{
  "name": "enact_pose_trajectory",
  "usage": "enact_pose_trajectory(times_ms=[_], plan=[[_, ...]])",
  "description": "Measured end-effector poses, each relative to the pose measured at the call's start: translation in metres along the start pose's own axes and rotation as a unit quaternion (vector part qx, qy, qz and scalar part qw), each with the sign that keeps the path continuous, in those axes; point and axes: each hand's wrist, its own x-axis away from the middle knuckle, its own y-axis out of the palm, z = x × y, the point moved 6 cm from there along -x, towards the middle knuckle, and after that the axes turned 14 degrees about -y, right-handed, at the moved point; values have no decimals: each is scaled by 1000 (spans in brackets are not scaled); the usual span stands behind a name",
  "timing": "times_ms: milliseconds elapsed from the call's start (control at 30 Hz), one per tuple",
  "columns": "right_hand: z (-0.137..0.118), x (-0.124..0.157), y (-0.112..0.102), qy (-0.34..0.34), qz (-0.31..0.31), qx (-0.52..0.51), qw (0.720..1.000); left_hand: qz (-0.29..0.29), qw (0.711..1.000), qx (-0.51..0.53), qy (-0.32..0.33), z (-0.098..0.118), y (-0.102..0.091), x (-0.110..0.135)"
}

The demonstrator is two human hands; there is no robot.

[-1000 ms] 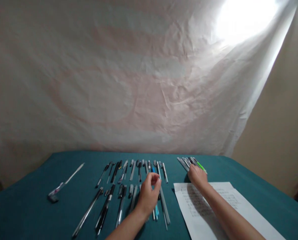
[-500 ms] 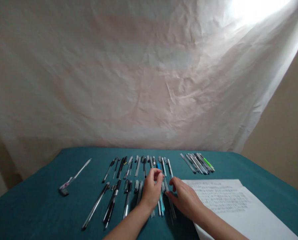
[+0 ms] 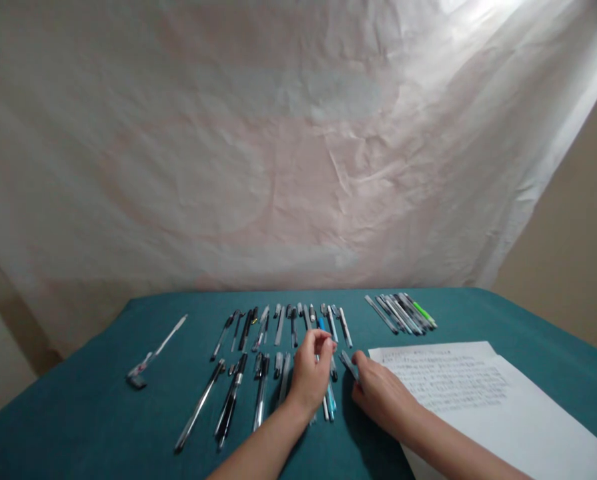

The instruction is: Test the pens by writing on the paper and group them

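Observation:
Two rows of pens (image 3: 258, 333) lie side by side on a teal tablecloth (image 3: 103, 413). My left hand (image 3: 312, 377) rests over the right end of the near row, its thumb and fingers curled together above the pens; whether it holds one I cannot make out. My right hand (image 3: 381, 393) lies just right of it, fingers closed on a grey pen (image 3: 349, 364) lifted at the row's right end. A blue pen (image 3: 331, 400) shows under my left hand.
A separate bunch of pens (image 3: 401, 313), one bright green, lies at the far right. A written sheet of paper (image 3: 478, 400) covers the table's right side. A lone white pen (image 3: 155, 350) lies at the left. A creased white cloth hangs behind.
My right hand came back from the far bunch of pens to the near row and closed on a grey pen there. My left hand stayed curled over the row. The camera shifted slightly.

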Motion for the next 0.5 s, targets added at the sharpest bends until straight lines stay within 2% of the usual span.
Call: enact_pose_trajectory(times_ms=[200,500], plan=[[3,1,-1,10,-13,34,999,-12,1000,-2,0,0,2,1],[10,0,0,-14,23,31,999,-30,1000,0,4,-2,6,2]])
